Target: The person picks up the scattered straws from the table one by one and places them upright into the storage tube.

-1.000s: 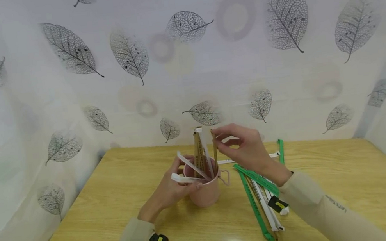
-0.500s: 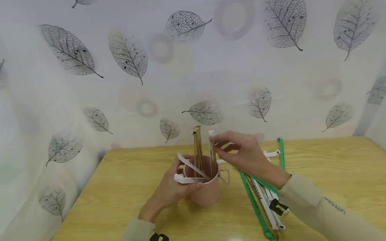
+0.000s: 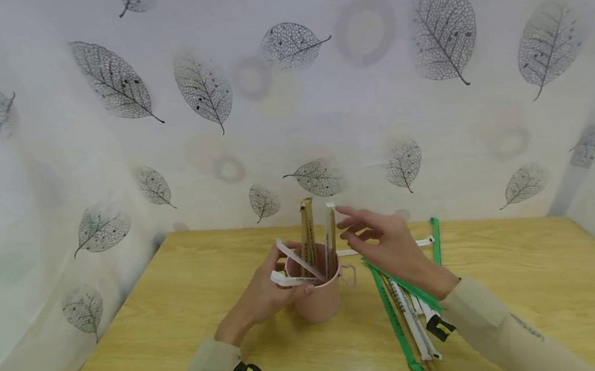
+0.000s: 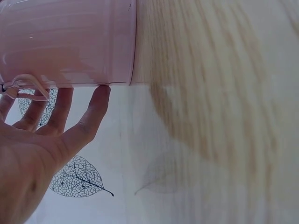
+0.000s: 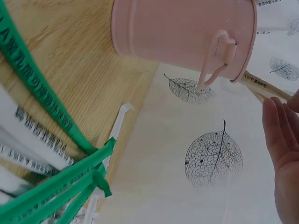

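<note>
My left hand (image 3: pixel 265 293) holds the pink cup (image 3: pixel 318 305) from its left side, thumb at the front of the rim. Small wire-like handles (image 5: pixel 219 60) stick out from the cup. Several paper-wrapped straws stand in it: brown ones (image 3: pixel 307 233) upright at the back, two white ones leaning left over the rim, and a white straw (image 3: pixel 330 236) with a brown one at the right. Just right of that pair, my right hand (image 3: pixel 388 247) has its fingers spread, with nothing held. In the right wrist view, its fingers (image 5: pixel 275 121) lie close beside a brown straw (image 5: pixel 266 85).
A loose pile of wrapped straws lies right of the cup, with green straws (image 3: pixel 395 314) and white straws (image 3: pixel 411 318) crossing. Behind it are another white straw (image 3: pixel 359 251) and a green straw (image 3: pixel 436 240). The wooden table (image 3: pixel 177 283) meets a leaf-patterned backdrop.
The upright white straw has shifted right inside the cup, beside the brown one. My right hand has let go of it and drawn slightly right. The left hand keeps its hold.
</note>
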A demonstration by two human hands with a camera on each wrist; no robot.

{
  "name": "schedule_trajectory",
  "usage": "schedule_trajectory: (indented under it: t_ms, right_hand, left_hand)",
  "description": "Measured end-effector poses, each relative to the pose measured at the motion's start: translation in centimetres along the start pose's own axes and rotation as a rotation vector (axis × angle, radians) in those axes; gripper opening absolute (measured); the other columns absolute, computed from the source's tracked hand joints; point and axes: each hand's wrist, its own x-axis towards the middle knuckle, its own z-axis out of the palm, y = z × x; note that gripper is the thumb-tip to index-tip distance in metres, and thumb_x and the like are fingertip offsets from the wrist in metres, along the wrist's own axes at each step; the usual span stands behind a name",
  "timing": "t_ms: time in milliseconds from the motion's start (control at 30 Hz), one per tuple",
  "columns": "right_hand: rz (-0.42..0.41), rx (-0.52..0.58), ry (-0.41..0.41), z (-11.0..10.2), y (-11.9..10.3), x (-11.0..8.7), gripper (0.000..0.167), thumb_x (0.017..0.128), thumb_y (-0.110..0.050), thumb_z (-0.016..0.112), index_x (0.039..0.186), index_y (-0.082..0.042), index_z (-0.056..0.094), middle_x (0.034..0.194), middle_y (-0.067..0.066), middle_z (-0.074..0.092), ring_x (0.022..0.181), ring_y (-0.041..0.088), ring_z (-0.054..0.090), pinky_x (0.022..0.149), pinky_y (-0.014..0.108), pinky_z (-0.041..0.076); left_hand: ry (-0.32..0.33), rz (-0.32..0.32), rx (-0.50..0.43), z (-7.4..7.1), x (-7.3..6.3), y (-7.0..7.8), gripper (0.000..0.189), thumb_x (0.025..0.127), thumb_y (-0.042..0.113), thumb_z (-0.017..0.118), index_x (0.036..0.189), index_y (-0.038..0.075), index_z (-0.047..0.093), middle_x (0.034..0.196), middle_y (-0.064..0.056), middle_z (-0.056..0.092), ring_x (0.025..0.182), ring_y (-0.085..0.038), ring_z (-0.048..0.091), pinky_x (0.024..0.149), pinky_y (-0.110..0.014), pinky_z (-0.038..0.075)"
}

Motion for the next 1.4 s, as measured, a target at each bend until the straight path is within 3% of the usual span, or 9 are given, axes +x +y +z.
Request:
schedule_trajectory:
  t_ms: [133, 233, 367, 467, 633, 833, 1100, 1400]
  right_hand:
    - [-0.051, -0.061, 0.025, -0.8, 0.6, -0.5, 0.046, 0.085, 0.016, 0.069, 0.129, -0.001, 0.066, 0.097, 0.015, 0.078, 0.080, 0.023, 0.076, 0.068, 0.021, 0.060]
    - [-0.006, -0.185, -0.015, -1.8, 1.0, -1.0, 0.033, 0.086, 0.013, 0.069, 0.115, -0.001, 0.072, 0.089, 0.011, 0.078, 0.074, 0.018, 0.074, 0.062, 0.019, 0.058]
    - [0.219, -0.398, -0.260, -3.6, 1.4, -2.2, 0.023, 0.091, 0.003, 0.068, 0.111, -0.004, 0.074, 0.086, 0.003, 0.075, 0.071, 0.009, 0.067, 0.060, 0.020, 0.054]
    - [0.342, -0.495, -0.427, -4.5, 2.0, -3.2, 0.023, 0.093, -0.001, 0.066, 0.115, -0.003, 0.072, 0.085, 0.002, 0.073, 0.069, 0.005, 0.062, 0.059, 0.022, 0.050]
    - [0.417, -0.527, -0.524, -5.2, 3.0, -4.5, 0.029, 0.091, 0.000, 0.066, 0.120, 0.000, 0.069, 0.084, 0.003, 0.072, 0.068, 0.003, 0.061, 0.060, 0.023, 0.050]
    - [0.446, -0.459, -0.636, -5.6, 3.4, -5.4, 0.038, 0.091, 0.001, 0.065, 0.129, -0.001, 0.064, 0.078, -0.006, 0.068, 0.062, -0.001, 0.053, 0.060, 0.022, 0.046]
    - [0.414, -0.401, -0.646, -5.4, 3.7, -6.1, 0.045, 0.089, 0.005, 0.063, 0.134, 0.001, 0.060, 0.076, -0.007, 0.068, 0.062, -0.004, 0.052, 0.059, 0.021, 0.044]
    - [0.359, -0.432, -0.624, -5.5, 3.8, -6.2, 0.048, 0.087, 0.007, 0.061, 0.134, -0.001, 0.061, 0.069, -0.012, 0.059, 0.058, -0.002, 0.040, 0.059, 0.021, 0.038]
  left_hand:
    - [0.002, 0.017, 0.003, 0.0, -0.1, -0.1, 0.074, 0.085, 0.028, 0.083, 0.146, 0.028, 0.041, 0.141, -0.009, 0.052, 0.116, -0.028, 0.059, 0.088, -0.035, 0.056]
    - [0.001, 0.026, -0.001, 0.0, -0.1, -0.1, 0.072, 0.086, 0.027, 0.082, 0.145, 0.027, 0.042, 0.138, -0.011, 0.052, 0.116, -0.028, 0.060, 0.088, -0.034, 0.057]
    - [-0.004, 0.037, -0.011, 0.1, -0.1, -0.1, 0.072, 0.086, 0.026, 0.082, 0.145, 0.027, 0.042, 0.136, -0.012, 0.052, 0.114, -0.028, 0.061, 0.088, -0.032, 0.057]
    - [-0.002, 0.041, -0.015, 0.1, 0.0, 0.0, 0.072, 0.086, 0.026, 0.082, 0.146, 0.027, 0.041, 0.136, -0.013, 0.052, 0.113, -0.027, 0.061, 0.088, -0.032, 0.058]
    - [0.000, 0.045, -0.007, 0.0, 0.0, 0.0, 0.072, 0.086, 0.027, 0.082, 0.146, 0.027, 0.041, 0.137, -0.012, 0.052, 0.114, -0.028, 0.061, 0.088, -0.033, 0.057]
    - [-0.002, 0.053, 0.003, -0.1, 0.0, -0.3, 0.073, 0.086, 0.030, 0.082, 0.146, 0.026, 0.041, 0.139, -0.011, 0.052, 0.113, -0.027, 0.060, 0.087, -0.033, 0.057]
    - [-0.006, 0.045, 0.001, 0.1, -0.1, -0.4, 0.072, 0.086, 0.029, 0.082, 0.146, 0.026, 0.041, 0.138, -0.010, 0.052, 0.113, -0.026, 0.060, 0.087, -0.033, 0.057]
    - [-0.003, 0.042, -0.005, 0.0, 0.0, -0.2, 0.072, 0.086, 0.028, 0.082, 0.145, 0.028, 0.042, 0.137, -0.010, 0.053, 0.112, -0.026, 0.060, 0.087, -0.034, 0.057]
